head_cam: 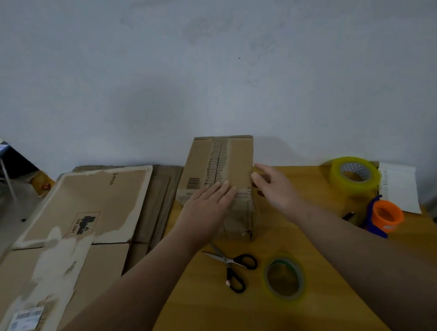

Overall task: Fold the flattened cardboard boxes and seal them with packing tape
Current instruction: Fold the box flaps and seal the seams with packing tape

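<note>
A folded cardboard box (227, 162) stands at the far edge of the desk (310, 236), close to the wall. Its top flaps are closed along a centre seam lined with torn tape remnants. A printed barcode shows on its top left part; the digits are too small to read.

The left hand (210, 201) lies flat on the near end of the box top, fingers straight and together, pressing down over the seam and grasping nothing. The right hand (273, 185) is at the box's right top edge, fingers loose and spread, holding nothing. It is blurred, so I cannot tell whether the thumb touches the cardboard.

A stack of flattened boxes (83, 203) covers the desk's left side and hides that edge. The top sheet reads "PICO" near its far edge and bears a battery mark, "UN 3481". Its brown surface is torn away in pale patches. A white barcode label (27, 318) sits near the stack's near-left corner, unreadable.

Black-handled scissors (233, 267) lie open just in front of the box. A thin tape roll (284, 278) lies flat beside them to the right.

Towards the far-right corner a thick yellowish tape roll (354, 177) leans, and an orange and blue tape dispenser (384, 216) sits beside it, nearer the right edge. A white sheet (400, 189) with blurred print lies beyond them. Bare wood lies open between the box and these rolls, and along the near edge.
</note>
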Motion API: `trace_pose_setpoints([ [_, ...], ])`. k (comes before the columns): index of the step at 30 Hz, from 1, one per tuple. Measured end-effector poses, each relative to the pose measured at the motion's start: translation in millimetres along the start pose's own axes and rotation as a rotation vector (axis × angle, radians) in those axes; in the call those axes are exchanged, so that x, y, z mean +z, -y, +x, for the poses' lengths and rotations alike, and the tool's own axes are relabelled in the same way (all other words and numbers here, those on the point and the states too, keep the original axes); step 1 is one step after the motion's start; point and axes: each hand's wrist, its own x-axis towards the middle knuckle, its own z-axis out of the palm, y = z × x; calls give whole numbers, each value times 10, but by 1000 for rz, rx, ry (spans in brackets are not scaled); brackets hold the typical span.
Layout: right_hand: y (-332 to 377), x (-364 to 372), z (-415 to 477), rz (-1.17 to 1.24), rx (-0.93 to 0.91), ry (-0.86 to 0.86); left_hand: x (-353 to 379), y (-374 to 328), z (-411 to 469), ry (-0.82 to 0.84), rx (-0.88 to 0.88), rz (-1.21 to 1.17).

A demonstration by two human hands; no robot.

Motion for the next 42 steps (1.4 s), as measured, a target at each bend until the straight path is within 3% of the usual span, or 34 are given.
trace_pose_setpoints([
  [3,-122,-54,-246,152,20,-39,50,-75,74,-8,-32,-29],
  [7,-235,-37,-545,449,90,59,37,-165,249,-15,-45,-46],
  [13,-410,111,-638,387,126,255,19,-172,333,-12,-60,-50],
  [17,-453,12,-597,315,55,204,3,-153,326,-13,-43,-57],
  [21,-457,-154,-394,17,-134,73,2,-142,329,-35,-36,-75],
  [25,-369,-173,-255,-108,-137,11,26,-111,321,-52,-16,-72],
  [34,-314,-182,-42,-598,-340,91,41,-132,353,-47,15,-78],
  [39,-295,-107,8,-674,-381,124,64,-99,335,-40,4,-112],
  [42,-245,-154,36,-841,-461,123,78,-72,327,-41,3,-120],
])
